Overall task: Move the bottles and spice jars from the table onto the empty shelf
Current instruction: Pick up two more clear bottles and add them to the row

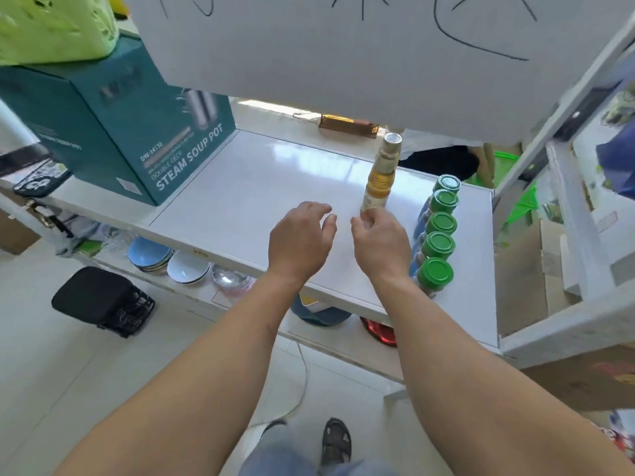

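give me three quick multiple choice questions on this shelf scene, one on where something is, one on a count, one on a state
1. Where does the row of green-lidded jars stand on the shelf?
A. Along its right edge
B. Against the teal box
C. On the floor

2. How many green lids show in that row?
A. Two
B. Five
C. Eight

3. How is the amber bottle?
A. Lying on its side
B. Upright with its cap on
C. Upright with its cap off

Answers:
1 A, the jars line the right side, far from the teal box.
2 B, five lids run front to back.
3 B, it stands capped, with the right hand at its base and the left hand open beside it.
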